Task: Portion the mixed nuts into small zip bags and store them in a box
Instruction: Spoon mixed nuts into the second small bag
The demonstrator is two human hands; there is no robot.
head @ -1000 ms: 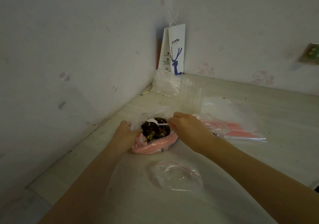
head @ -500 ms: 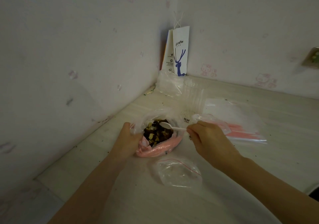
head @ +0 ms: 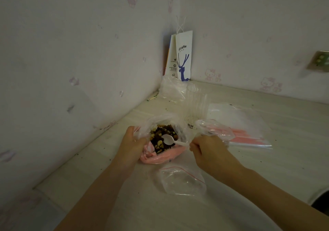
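A large clear-and-pink bag (head: 160, 156) stands open on the table, full of dark and pale mixed nuts (head: 161, 138). My left hand (head: 130, 140) grips the bag's left rim. My right hand (head: 204, 148) holds the handle of a small white plastic spoon (head: 169, 140), whose bowl rests over the nuts. An empty small zip bag (head: 181, 179) with a red seal line lies flat just in front of the big bag.
A stack of flat zip bags with pink strips (head: 245, 134) lies right of the nut bag. A clear ribbed plastic cup (head: 195, 104) and crumpled plastic (head: 171, 88) stand behind. A paper coffee bag (head: 183, 56) leans in the wall corner. Crumbs dot the table (head: 284, 159).
My right hand has drawn back to the right, off the bag's mouth, holding the spoon by its handle end. The spoon's bowl now lies over the nuts. My left hand stays on the rim.
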